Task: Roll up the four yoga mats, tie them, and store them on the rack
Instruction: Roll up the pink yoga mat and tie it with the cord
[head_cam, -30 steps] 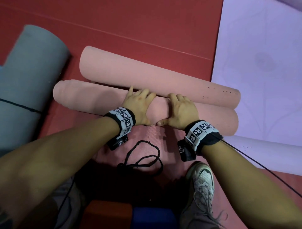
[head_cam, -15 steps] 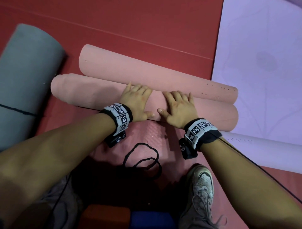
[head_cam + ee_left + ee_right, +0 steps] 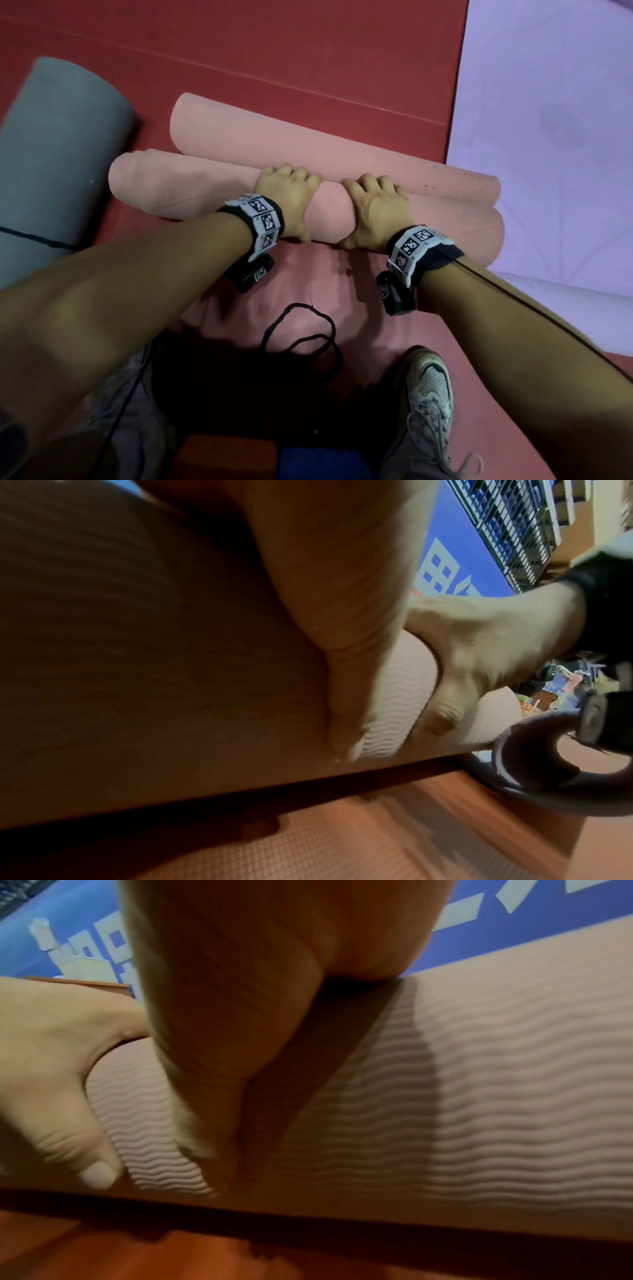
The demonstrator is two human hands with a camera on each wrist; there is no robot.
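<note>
The pink mat (image 3: 191, 192) lies across the red floor (image 3: 274, 51), nearly all of it wound into a roll, with only a short flat stretch (image 3: 308, 284) left between the roll and the person's shoe (image 3: 428, 387). The roll is gripped near its middle by both hands – the left hand (image 3: 287, 200) and the right hand (image 3: 378, 210) are set close together, fingers curled over the top and thumbs tucked at the near underside, as the wrist views confirm on the mat's ribbed face. The step in hand is judged to be the last tightening of the roll. It would be done well if the pressure were kept even across both hands and the roll drawn snugly against itself, since the left end (image 3: 125, 178) already shows a stepped, telescoped edge; the hands might be spread wider so that the ends are not left slack. Just behind, touching the roll along its far side, a second pink roll (image 3: 308, 150) is seen, its tie not visible. The black cord (image 3: 301, 337) lies looped on the unrolled stretch, within reach for tying once the roll is closed – one hand should be kept on the roll while it is fetched. To the left a grey rolled mat (image 3: 58, 147) with a dark cord round it is seen; to the right, a lilac mat (image 3: 548, 137) lies flat.
</note>
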